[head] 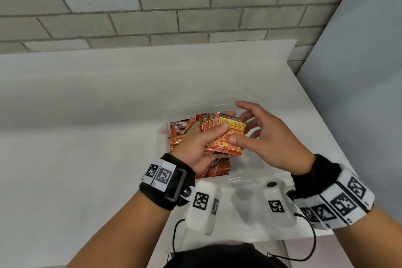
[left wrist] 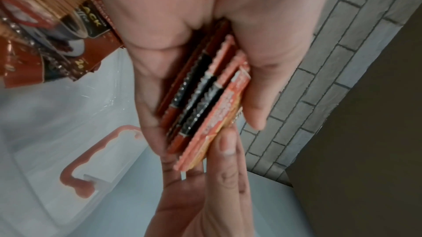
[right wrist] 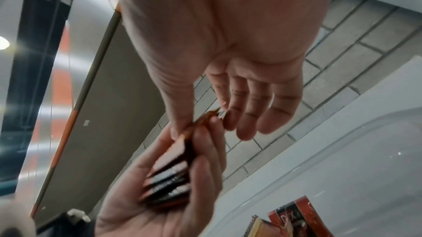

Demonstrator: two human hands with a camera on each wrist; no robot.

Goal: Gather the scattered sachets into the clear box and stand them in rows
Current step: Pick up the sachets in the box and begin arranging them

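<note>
A: Which step is in hand?

B: Squaring up a batch, I'd judge. The left hand (head: 196, 150) is curled round a stack of sachets (head: 226, 137), thumb across the front face, held over the clear box (head: 162, 137). The left wrist view shows several sachets edge-on, packed between thumb and fingers.

A: And the right hand?

B: The right hand (head: 267, 137) comes in from three o'clock of the stack. Its fingers are nearly straight and spread; the thumb rests on the lower front corner, and the fingertips (right wrist: 247, 132) lie at the far edge. It looks like steadying or tapping, not a grip.

A: Where are the rest?

B: More sachets lie loose inside the box (head: 181, 128), at nine to ten o'clock of the held stack, and some at six o'clock under the left wrist. They lean and overlap; none stands in a clear row. I see none on the white counter (head: 87, 115).

A: So the next move?

B: Probably aligning the edges, then lowering the stack upright against a box wall, where it won't fan out or topple onto the loose ones.
</note>
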